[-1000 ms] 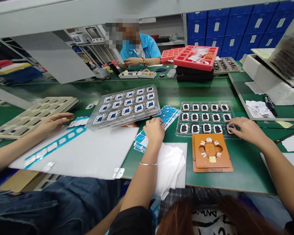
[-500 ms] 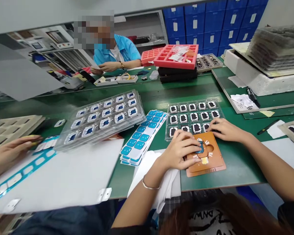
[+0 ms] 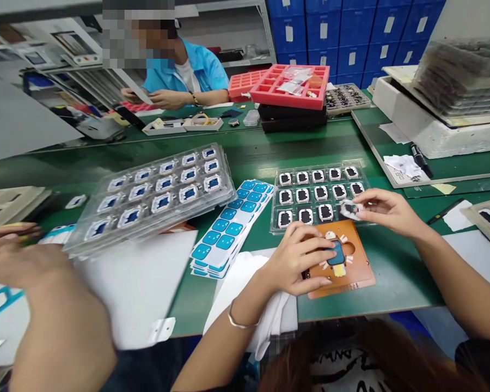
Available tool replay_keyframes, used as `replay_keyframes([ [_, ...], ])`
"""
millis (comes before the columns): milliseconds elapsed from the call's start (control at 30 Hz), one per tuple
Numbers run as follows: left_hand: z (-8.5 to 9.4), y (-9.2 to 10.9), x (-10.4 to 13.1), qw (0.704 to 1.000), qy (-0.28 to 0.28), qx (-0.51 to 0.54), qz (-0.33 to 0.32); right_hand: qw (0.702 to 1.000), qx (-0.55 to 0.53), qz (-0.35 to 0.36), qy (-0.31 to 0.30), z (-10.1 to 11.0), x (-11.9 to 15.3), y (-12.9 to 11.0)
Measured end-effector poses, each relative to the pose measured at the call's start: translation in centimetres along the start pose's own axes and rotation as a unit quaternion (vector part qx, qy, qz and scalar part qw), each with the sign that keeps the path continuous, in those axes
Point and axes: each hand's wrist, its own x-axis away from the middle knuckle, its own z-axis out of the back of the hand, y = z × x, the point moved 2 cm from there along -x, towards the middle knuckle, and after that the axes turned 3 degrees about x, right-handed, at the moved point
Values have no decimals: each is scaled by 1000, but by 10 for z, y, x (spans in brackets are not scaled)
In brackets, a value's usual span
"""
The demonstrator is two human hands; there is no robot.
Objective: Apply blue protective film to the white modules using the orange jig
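r hand (image 3: 378,209) pinches white-rimmed part (image 3: 348,209) at near right corner of clear tray (image 3: 295,210), l hand (image 3: 300,256) spread w/ fingertips at blue pc (image 3: 338,253) on orange jig (image 3: 362,270) nearer: prob pick-up step, next move calls for careful alignment.

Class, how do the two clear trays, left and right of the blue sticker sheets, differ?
The left tray holds blue-centred parts; the right tray holds black-centred parts.
The left tray's rows slant across the picture; the right tray's run nearly level.
At the right tray, the right hand grips a white-rimmed part; the left tray lies farther from that hand.
Shared: both are clear, with three rows of parts.
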Motion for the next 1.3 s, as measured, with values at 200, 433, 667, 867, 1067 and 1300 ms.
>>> replay_keyframes([
  [200,-1,0,0,1000,0,-1,1,976,130,84,-154,-12,13,-30],
  [433,-2,1,0,1000,-5,-3,-1,952,175,114,-225,-14,12,-25],
  [667,-2,1,1,1000,-11,3,9,951,160,161,-211,-6,8,-28],
  [867,-1,4,-1,1000,12,2,12,941,188,171,-223,-7,6,-20],
  [1067,1,3,1,988,121,-13,100,936,229,196,-181,-23,14,-28],
  [1300,-1,1,2,980,98,-25,170,931,257,215,-143,-34,20,-31],
])
